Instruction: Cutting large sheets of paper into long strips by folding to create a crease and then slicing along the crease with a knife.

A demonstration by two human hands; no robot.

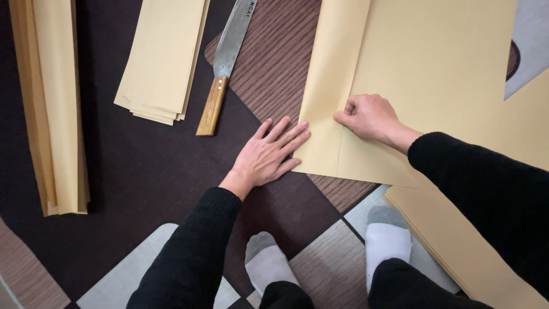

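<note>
1. a knife (pixel 229 57) with a wooden handle lies on the floor (pixel 143 166), far left of the hands; nothing blocks them.
2. two paper stacks at left: a cut pile (pixel 163 57), a folded bundle (pixel 54 103).
3. large tan sheet (pixel 423 68), folded at its left edge, lies centre-right.
4. left hand (pixel 269 154) presses flat, fingers spread; right hand (pixel 369 117) fingers curled, pinching the fold.

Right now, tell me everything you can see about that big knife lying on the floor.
The knife lies flat on the dark patterned floor covering, touching neither hand. Its broad, dull grey metal blade runs up out of the top of the view, so the tip is hidden. The handle is light brown wood with two small rivets near the blade, its butt pointing toward the person. It sits between a stack of cut tan paper strips and the large tan sheet. The left hand is nearest it.
</note>
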